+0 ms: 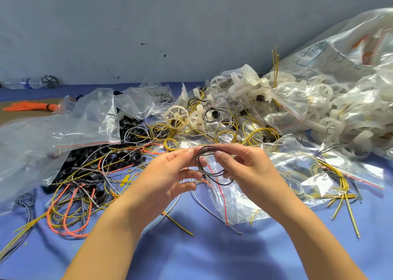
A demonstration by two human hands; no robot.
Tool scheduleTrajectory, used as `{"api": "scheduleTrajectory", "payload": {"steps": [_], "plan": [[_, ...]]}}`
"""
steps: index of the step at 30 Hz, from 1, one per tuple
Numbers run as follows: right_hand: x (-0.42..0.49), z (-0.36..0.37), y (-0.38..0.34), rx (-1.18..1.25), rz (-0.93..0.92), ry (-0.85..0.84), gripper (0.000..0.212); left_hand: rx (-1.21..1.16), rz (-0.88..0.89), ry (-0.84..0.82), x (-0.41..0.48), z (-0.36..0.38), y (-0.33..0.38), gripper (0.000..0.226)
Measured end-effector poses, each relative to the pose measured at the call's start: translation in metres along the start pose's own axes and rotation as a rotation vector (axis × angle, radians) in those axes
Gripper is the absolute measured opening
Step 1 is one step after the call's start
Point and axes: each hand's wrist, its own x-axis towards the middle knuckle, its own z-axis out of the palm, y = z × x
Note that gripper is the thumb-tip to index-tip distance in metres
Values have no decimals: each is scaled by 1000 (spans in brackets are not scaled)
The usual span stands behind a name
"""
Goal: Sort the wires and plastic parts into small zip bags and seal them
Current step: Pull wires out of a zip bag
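Observation:
My left hand (170, 173) and my right hand (244, 169) together pinch a small coil of thin black wire (209, 162) at the middle of the view, just above the table. Right under the coil lies a small clear zip bag (231, 203) with a red seal line. Loose yellow, orange and grey wires (70, 211) sprawl to the left. White plastic wheels (177, 115) and black plastic rings (100, 195) lie among them.
A blue cloth (202, 254) covers the table. A big clear sack of white parts (340, 77) fills the right. Empty zip bags (91, 118) lie at the left, a tied bundle of orange wires (32, 106) at the far left. A grey-blue wall stands behind.

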Motion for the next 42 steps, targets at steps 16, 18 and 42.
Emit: {"api": "scheduleTrajectory", "payload": {"steps": [16, 18, 42], "plan": [[-1, -18, 0, 356, 105, -171, 28, -113, 185, 212, 2, -3, 3, 16], [0, -19, 1, 251, 102, -101, 28, -127, 203, 245, 3, -4, 5, 17], [2, -7, -2, 249, 53, 26, 44, 773, 618, 229, 2, 10, -3, 44]]}}
